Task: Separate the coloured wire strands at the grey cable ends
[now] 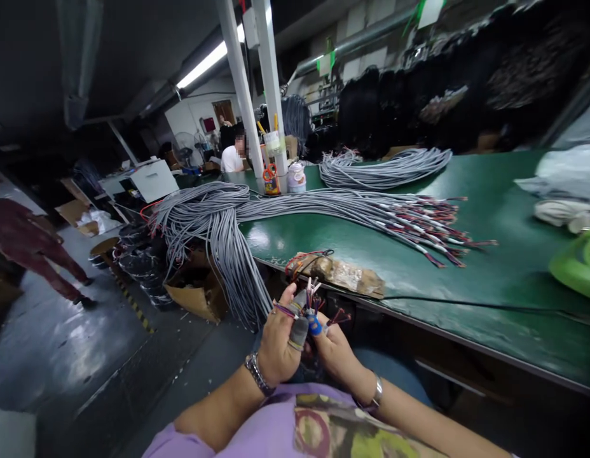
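Note:
Low in front of me, just off the table's front edge, my left hand and my right hand are close together. Between them are thin wire ends, some white and some dark red, with both hands closed around them. Grey coverings held by bands wrap fingers of my left hand. A blue band sits at the fingertips of my right hand; whether it is on a finger or on the wires I cannot tell. More dark red wire ends stick out beyond my right hand. My palms hide the cables' lower parts.
Grey cables with stripped ends lie across the green table, some hanging over its edge. A taped board, a black cord, a cable coil and a green plastic object are there. A cardboard box stands below.

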The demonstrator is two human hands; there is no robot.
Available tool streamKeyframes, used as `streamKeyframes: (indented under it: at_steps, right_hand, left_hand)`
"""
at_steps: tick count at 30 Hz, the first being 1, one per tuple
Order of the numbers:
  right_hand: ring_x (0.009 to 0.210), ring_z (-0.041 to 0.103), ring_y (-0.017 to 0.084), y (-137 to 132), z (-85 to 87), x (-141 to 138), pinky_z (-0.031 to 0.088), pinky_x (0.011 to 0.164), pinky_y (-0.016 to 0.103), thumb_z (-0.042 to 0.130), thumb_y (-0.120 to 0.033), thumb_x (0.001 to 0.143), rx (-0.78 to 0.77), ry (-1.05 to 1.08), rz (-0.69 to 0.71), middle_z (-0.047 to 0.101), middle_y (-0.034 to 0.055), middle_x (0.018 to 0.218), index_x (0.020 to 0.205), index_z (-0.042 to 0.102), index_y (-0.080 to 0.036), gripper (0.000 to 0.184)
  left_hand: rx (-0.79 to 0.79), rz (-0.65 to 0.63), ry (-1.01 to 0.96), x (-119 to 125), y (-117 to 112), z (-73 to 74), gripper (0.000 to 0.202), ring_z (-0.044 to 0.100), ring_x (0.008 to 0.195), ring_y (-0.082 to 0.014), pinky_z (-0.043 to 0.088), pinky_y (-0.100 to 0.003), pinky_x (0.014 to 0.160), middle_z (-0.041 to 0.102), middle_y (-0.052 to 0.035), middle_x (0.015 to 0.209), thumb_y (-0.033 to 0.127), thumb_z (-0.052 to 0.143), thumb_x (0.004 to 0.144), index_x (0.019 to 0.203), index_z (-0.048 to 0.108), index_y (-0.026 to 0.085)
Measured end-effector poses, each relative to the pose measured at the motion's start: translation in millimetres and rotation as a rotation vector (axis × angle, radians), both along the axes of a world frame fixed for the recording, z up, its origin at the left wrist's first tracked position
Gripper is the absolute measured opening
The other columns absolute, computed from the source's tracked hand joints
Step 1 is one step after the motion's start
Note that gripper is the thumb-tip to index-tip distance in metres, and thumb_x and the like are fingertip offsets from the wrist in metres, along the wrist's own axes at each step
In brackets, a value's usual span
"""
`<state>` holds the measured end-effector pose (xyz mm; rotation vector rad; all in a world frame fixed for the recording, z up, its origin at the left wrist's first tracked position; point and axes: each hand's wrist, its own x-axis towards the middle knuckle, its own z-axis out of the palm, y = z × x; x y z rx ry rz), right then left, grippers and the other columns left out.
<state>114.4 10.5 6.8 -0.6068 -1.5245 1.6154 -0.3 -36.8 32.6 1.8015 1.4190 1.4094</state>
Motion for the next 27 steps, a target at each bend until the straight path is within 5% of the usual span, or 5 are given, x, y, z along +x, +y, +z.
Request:
streamKeyframes:
  at_steps: [6,14,20,24,27]
  right_hand:
    - [0.045,0.037,0.010,5,10.0,-5,0.035,0.044,0.024,0.042,-0.071,0.074,-0.074,0.058,-0.044,0.043,-0.0037,0.049,0.063,0.044,-0.020,0.052]
    - [0.043,0.037,0.010,12,2.6,-7,0.032,0.044,0.025,0.045,-0.066,0.077,0.085,-0.013,0.100,0.043,-0.0020,0.044,0.053,0.047,-0.019,0.053]
    - [0.055,0.049,0.015,13,7.1,-11,0.043,0.056,0.027,0.034,-0.061,0.085,0.278,-0.071,0.117,0.052,0.0028,0.054,0.057,0.056,-0.018,0.056]
    - [0.066,0.053,0.017,19,12.1,-10,0.047,0.066,0.030,0.033,-0.063,0.084,0.434,-0.110,0.118,0.059,0.0059,0.071,0.077,0.063,-0.017,0.055]
    - [0.065,0.054,0.016,22,10.8,-9,0.049,0.068,0.030,0.033,-0.057,0.087,0.371,-0.113,0.152,0.062,0.0061,0.082,0.098,0.061,-0.017,0.049]
  left_hand:
    - [-0.296,-0.376,-0.473,-3,18,-24.9,0.083,0.059,0.088,-0.0211,0.047,-0.034,0.082,0.058,-0.0109,0.111,0.056,0.068,0.064,0.132,0.036,0.019]
    - [-0.237,-0.293,-0.383,-3,13,-50.5,0.081,0.057,0.094,-0.0283,0.044,-0.039,0.088,0.064,-0.0104,0.096,0.046,0.085,0.040,0.109,0.058,0.012]
    - [-0.553,-0.596,-0.184,-25,34,-51.0,0.055,0.059,0.087,-0.0275,0.043,-0.042,0.088,0.067,-0.0080,0.080,0.044,0.081,0.049,0.093,0.069,0.013]
    - [-0.623,-0.600,-0.174,-38,32,-67.0,0.050,0.060,0.083,-0.0238,0.044,-0.042,0.087,0.067,-0.0081,0.079,0.048,0.075,0.059,0.095,0.068,0.014]
    - [-0.582,-0.507,-0.350,-43,24,-81.4,0.056,0.059,0.067,-0.0177,0.049,-0.033,0.070,0.065,-0.0064,0.072,0.058,0.065,0.066,0.100,0.065,0.014]
